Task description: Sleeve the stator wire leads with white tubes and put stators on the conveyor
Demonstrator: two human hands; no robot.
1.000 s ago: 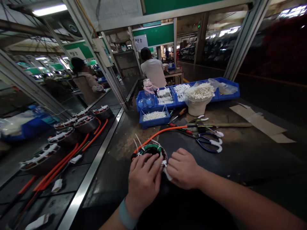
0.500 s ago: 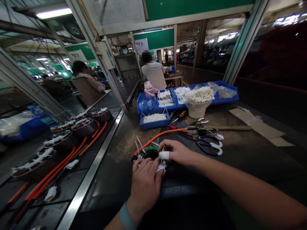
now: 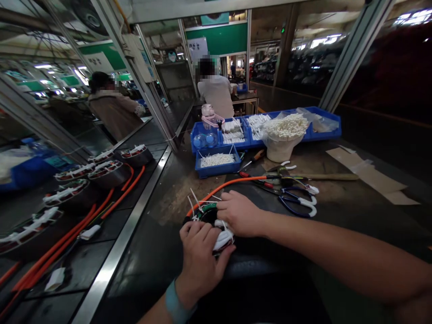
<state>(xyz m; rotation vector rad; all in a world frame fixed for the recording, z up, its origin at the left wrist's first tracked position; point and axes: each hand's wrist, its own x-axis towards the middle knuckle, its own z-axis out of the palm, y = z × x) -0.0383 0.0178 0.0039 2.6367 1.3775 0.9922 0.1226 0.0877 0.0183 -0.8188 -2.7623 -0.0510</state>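
A ring-shaped motor stator (image 3: 223,239) with white and green parts lies on the dark bench in front of me. Thin white cable ties (image 3: 191,206) stick up from its far left side. From it an orange cable (image 3: 232,181) arcs away to the right. My left hand (image 3: 201,252) grips the stator's near left side, fingers over the rim and thumb along the near edge. At the right side of the ring, my right hand (image 3: 243,214) has its fingers curled in; what they pinch is hidden.
Behind the stator stand a blue bin of white ties (image 3: 218,167), several joined blue bins (image 3: 248,145) and a full white tub (image 3: 281,150). Pliers (image 3: 297,202) and cardboard strips (image 3: 371,176) lie right. More stators (image 3: 67,193) with orange cables line the left, past a metal edge (image 3: 130,225).
My right hand has turned and closed further, its back now upward over the ring's right side. My left thumb has spread outward along the stator's near edge. The camera view has shifted slightly.
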